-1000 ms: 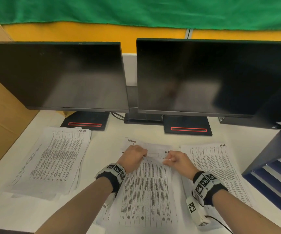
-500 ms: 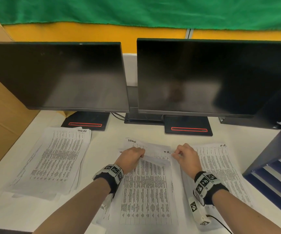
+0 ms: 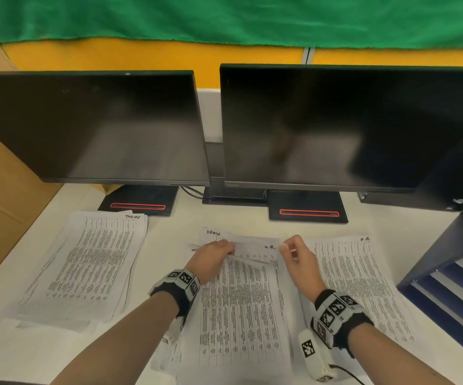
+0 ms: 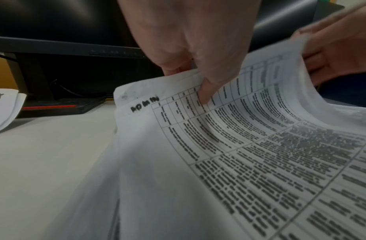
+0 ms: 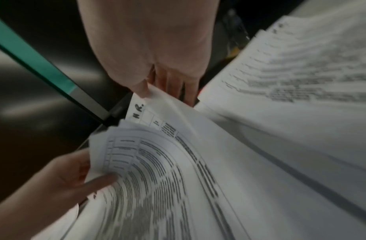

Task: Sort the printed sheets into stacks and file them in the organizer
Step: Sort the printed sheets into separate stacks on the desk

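My left hand (image 3: 213, 257) pinches the middle white printed-sheet pile (image 3: 241, 307); right hand (image 3: 298, 259) pinches the "H.R." sheet's (image 5: 136, 112) corner. Risk: corner tearing, sheets slipping and mixing.

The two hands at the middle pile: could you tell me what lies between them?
In the head view, the raised top edge of the middle pile's sheets spans from the left hand to the right hand; each pinches a corner.

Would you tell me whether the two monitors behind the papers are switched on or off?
They look off: the left monitor and the right monitor both show dark screens with only dim reflections. No power light is visible.
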`<action>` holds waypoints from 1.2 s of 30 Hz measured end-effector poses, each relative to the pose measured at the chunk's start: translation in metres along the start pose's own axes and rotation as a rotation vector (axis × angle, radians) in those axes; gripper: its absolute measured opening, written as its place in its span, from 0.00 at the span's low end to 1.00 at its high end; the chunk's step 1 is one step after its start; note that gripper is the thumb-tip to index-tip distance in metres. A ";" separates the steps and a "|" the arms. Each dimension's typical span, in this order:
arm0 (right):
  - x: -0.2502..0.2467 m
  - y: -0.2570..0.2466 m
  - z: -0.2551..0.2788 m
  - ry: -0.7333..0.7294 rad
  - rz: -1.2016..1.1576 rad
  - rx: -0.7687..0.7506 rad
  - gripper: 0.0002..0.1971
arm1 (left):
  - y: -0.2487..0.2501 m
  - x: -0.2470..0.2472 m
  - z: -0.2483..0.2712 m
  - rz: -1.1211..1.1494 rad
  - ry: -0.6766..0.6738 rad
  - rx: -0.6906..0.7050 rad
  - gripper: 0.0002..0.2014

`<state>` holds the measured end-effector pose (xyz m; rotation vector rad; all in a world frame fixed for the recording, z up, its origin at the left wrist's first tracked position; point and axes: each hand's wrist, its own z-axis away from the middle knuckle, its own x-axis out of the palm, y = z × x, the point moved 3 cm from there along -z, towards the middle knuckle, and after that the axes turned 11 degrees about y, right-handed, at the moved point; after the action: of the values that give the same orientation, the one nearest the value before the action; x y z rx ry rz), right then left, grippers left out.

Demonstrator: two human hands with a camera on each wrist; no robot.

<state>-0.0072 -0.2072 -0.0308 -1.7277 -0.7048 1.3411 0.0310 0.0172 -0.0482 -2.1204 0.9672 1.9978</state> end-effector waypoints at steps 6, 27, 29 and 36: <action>0.011 0.038 0.025 -0.367 0.079 0.532 0.27 | -0.003 0.001 0.001 -0.007 -0.007 0.004 0.10; -0.075 0.042 -0.025 0.117 1.034 0.116 0.32 | 0.007 0.009 -0.007 -0.086 -0.029 0.025 0.14; -0.034 0.025 -0.021 -0.029 0.937 -0.105 0.19 | 0.007 0.010 -0.008 -0.084 -0.029 0.021 0.14; 0.006 0.015 -0.015 -0.055 0.780 -0.128 0.10 | 0.008 0.007 -0.006 -0.070 0.000 0.031 0.12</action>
<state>0.0077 -0.2143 -0.0454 -2.1866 -0.1216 1.8873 0.0319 0.0057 -0.0512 -2.1072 0.9052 1.9384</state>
